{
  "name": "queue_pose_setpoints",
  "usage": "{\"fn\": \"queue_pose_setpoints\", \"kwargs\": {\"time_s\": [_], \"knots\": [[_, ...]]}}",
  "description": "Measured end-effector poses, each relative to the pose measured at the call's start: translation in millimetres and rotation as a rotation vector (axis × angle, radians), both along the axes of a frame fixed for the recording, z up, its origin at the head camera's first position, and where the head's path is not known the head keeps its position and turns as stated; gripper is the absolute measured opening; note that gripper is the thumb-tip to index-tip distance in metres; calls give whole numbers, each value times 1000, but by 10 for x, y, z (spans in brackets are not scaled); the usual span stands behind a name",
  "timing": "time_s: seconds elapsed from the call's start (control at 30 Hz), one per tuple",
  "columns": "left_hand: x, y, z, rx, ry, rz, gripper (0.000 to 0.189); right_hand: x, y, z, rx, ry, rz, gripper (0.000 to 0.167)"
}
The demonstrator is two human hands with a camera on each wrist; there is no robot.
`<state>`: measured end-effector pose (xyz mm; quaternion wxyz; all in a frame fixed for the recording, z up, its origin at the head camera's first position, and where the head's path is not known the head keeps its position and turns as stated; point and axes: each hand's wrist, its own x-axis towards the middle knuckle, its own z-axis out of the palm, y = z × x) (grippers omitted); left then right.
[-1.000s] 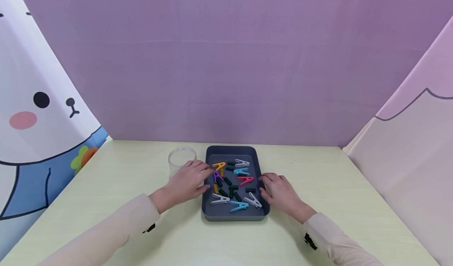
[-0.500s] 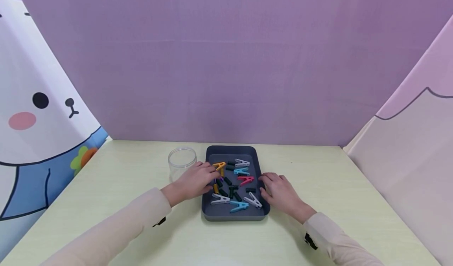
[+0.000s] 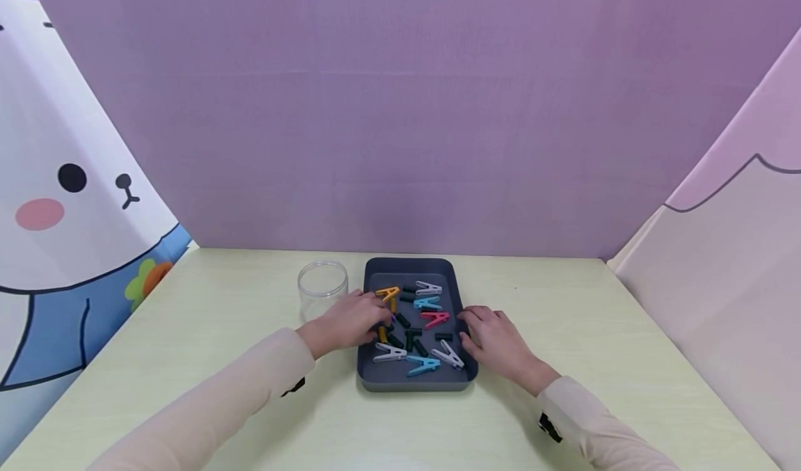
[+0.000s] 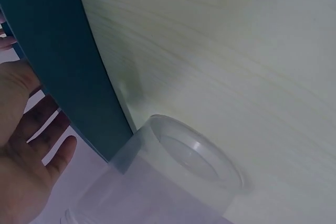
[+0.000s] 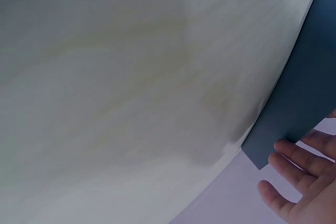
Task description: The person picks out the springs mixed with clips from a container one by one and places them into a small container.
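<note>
A dark grey tray (image 3: pixel 413 385) holds small clips in yellow, white, blue and red, with several dark, ridged short pieces among them. My left hand (image 3: pixel 352 320) reaches over the tray's left wall, its fingertips down among the pieces. A bit of a purple clip (image 3: pixel 392 317) shows by those fingertips; I cannot tell whether they pinch it. In the left wrist view the outer fingers (image 4: pixel 62 158) are spread and the thumb and index tips are hidden behind the wall. My right hand (image 3: pixel 497 342) rests at the tray's right rim, fingers relaxed, holding no clip.
A clear round jar (image 3: pixel 322 281) without a lid stands left of the tray, close beside the left hand. The pale wooden table (image 3: pixel 563 304) ends at a purple backdrop (image 3: pixel 400 144) behind the tray.
My left hand has moved right and slightly down into the tray, covering most of the purple clip. The right hand stays at the right rim.
</note>
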<state>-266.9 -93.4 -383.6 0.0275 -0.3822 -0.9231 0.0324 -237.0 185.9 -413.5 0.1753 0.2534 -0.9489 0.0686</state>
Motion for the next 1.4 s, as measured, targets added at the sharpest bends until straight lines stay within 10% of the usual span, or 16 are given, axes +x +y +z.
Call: {"fn": "queue_pose_setpoints", "kwargs": {"time_s": [1.4], "knots": [[-157,103,-73,-28,-97,4,13,-1,-9,4,20,-7,-15,29]]}}
